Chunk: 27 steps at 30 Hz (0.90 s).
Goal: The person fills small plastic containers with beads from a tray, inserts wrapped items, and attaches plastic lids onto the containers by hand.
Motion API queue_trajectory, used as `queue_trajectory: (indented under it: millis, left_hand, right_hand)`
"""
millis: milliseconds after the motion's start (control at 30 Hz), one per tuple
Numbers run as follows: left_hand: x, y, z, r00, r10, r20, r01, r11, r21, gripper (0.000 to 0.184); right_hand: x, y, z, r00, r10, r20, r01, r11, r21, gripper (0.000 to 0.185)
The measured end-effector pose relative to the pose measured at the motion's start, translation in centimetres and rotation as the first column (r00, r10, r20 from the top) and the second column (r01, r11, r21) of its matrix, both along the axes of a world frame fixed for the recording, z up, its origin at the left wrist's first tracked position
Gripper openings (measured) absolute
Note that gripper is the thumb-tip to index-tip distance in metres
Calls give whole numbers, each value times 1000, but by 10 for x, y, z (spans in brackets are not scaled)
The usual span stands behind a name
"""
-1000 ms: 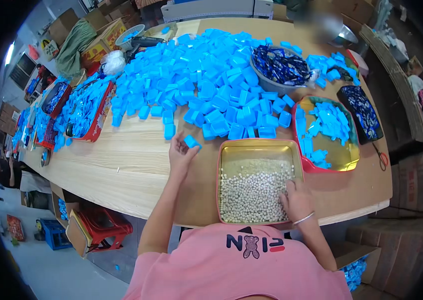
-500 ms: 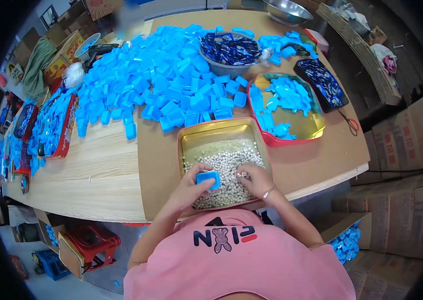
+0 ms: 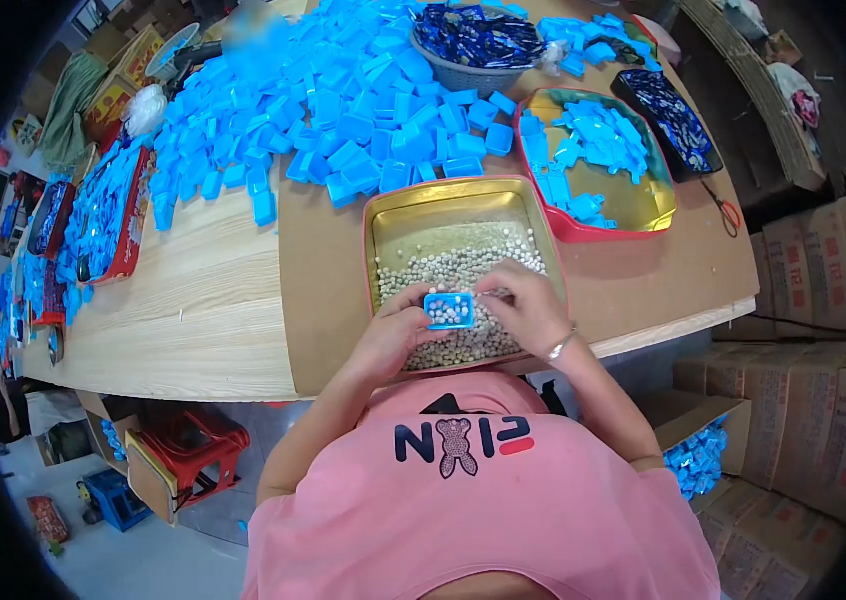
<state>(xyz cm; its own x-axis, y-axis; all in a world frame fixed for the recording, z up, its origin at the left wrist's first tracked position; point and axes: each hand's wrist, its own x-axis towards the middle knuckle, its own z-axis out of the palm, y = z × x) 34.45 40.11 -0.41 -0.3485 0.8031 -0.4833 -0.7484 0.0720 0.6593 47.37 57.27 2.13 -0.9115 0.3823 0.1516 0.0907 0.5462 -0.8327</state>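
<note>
My left hand [image 3: 395, 332] grips a small blue plastic box [image 3: 450, 322] by its left side, open side up, with several pale beads inside. My right hand [image 3: 526, 306] is at the box's right edge, fingers bent and pressed together; what they hold, if anything, is hidden. Both hands are over a rectangular tin with a gold inside [image 3: 443, 196], its floor spread with small round whitish beads [image 3: 478, 345].
Behind the tin lies a big heap of blue boxes [image 3: 343, 120]. A second tin [image 3: 655, 212] at right holds flat blue pieces [image 3: 598, 140]. Beyond are a grey basket of dark blue packets [image 3: 473, 75], a dark tray [image 3: 668, 120] and orange-handled scissors [image 3: 731, 215].
The blue box, bare inside before, now has beads in it. My right hand has risen from the beads to the box's edge. The view has shifted, so the table sits higher.
</note>
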Motion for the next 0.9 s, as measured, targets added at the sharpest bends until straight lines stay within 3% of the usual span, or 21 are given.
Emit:
queue_trajectory:
  millis: [100,167,200,333,400,533,667,833,900]
  left_hand:
    - [0,0,10,996,-29,-81,29,1000,4,43]
    - [-1,1,15,984,-64,-166,66,998,9,44]
    - [-3,2,15,984,-69,-163,71,997,6,44]
    - [-15,3,14,988,-110,113,97,989,111,43]
    - [-15,5,11,989,-127,79,120,989,88,42]
    - [-6,9,1,981,-192,-4,192,981,18,39]
    - [-6,7,5,986,-168,-17,169,985,39,39]
    - [-6,9,4,985,-172,-12,172,985,8,38]
    - [-2,11,1,980,-198,2,198,980,29,38]
  right_hand:
    - [18,15,-14,993,-74,90,76,997,-27,13]
    - [25,20,-26,976,-171,139,136,963,231,13]
    - [26,18,-27,974,-175,141,140,963,229,13]
    - [27,12,-26,982,-187,34,177,965,195,13]
    - [23,7,-7,984,-133,115,140,989,-52,16]
    - [8,-12,21,999,14,47,-11,998,-63,24]
    - [2,-14,15,998,70,7,-70,985,159,37]
    - [7,-16,21,979,200,39,-202,978,61,45]
    - [11,-18,20,987,152,51,-155,985,77,45]
